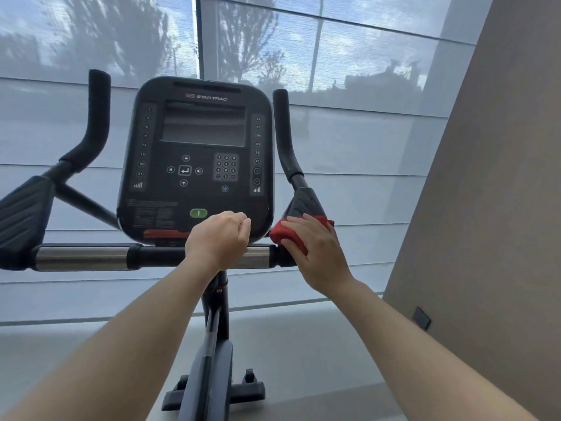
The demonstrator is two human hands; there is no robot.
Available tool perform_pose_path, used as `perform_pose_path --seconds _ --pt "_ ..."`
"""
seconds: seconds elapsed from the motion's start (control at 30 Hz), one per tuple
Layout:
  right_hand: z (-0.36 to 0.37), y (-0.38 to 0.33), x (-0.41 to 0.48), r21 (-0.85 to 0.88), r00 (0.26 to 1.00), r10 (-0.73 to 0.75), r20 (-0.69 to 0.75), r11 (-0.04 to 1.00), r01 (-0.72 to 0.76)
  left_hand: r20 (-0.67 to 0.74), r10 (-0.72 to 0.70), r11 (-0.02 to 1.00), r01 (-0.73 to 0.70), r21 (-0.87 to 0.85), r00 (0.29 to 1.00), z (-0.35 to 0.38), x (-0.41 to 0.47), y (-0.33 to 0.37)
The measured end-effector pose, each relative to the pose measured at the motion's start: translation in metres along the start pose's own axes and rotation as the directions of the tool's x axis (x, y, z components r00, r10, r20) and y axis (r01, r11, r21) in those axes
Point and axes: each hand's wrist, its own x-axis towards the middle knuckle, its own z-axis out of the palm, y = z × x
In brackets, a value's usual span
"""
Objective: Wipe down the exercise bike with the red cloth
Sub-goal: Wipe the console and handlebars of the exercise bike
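The exercise bike's black console [197, 153] stands in front of me, with a horizontal handlebar [91, 256] of black and silver sections below it. My left hand [218, 241] grips this bar right of centre, fingers curled over the top. My right hand [315, 250] holds the red cloth [282, 233] against the bar's right end, where the black elbow pad [303, 203] and the right upright grip [285, 132] rise. Most of the cloth is hidden under my palm.
The left upright grip [97, 117] and left elbow pad [24, 214] sit at the far left. The bike's post and front foot [212, 390] stand on a grey floor. A shaded window wall is behind, and a beige wall [485, 208] closes the right side.
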Motion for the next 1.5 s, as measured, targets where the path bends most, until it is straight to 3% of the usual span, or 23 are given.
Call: perform_pose_path --seconds 0.2,0.3,0.37,0.47,0.6,0.8,0.87,1.03,1.23,1.33,1.5 --pt "0.01 -0.007 -0.014 0.047 0.995 0.03 -0.098 0.999 -0.025 0.002 -0.009 1.0 0.009 -0.009 1.0 0.001 0.0 -0.002" --pt "0.003 -0.003 0.003 -0.013 1.0 0.013 -0.006 1.0 -0.013 0.023 -0.014 1.0 0.013 0.005 1.0 -0.002 0.003 0.0" --pt "-0.001 -0.004 0.025 -0.067 0.991 0.098 0.092 0.994 -0.092 0.046 -0.025 1.0 0.025 0.014 0.999 -0.003 0.002 0.001" --pt "0.002 -0.009 0.036 -0.082 0.983 0.162 0.085 0.985 -0.155 0.042 -0.024 1.0 0.024 0.017 0.999 0.0 0.0 -0.002" --pt "0.004 -0.006 0.01 -0.054 0.997 0.05 0.054 0.997 -0.047 0.057 -0.013 1.0 0.013 0.012 0.998 0.0 0.004 -0.003" --pt "-0.026 0.016 0.024 -0.121 0.947 -0.112 0.3 0.981 0.154 0.077 -0.019 0.999 0.016 0.037 0.997 0.001 0.004 -0.003" --pt "-0.023 0.018 0.022 -0.102 0.964 -0.124 0.235 0.983 0.151 0.075 -0.01 0.999 0.008 0.034 0.997 0.001 0.003 -0.003" --pt "0.004 0.013 0.004 -0.01 0.992 -0.082 -0.092 0.997 0.081 0.011 0.025 0.999 -0.025 0.026 1.0 0.003 -0.002 -0.001" --pt "0.002 0.01 0.026 -0.001 0.998 0.018 -0.056 1.0 -0.018 0.026 -0.016 1.0 0.015 0.02 1.0 0.002 -0.001 -0.003" --pt "0.004 0.01 0.015 0.028 0.998 -0.02 -0.065 0.999 0.022 0.041 -0.047 0.999 0.047 0.002 0.998 0.002 0.0 -0.004" --pt "-0.01 0.012 0.023 0.182 0.992 -0.086 -0.094 0.978 0.103 0.095 -0.055 0.972 0.075 -0.222 0.994 -0.011 0.003 -0.006"
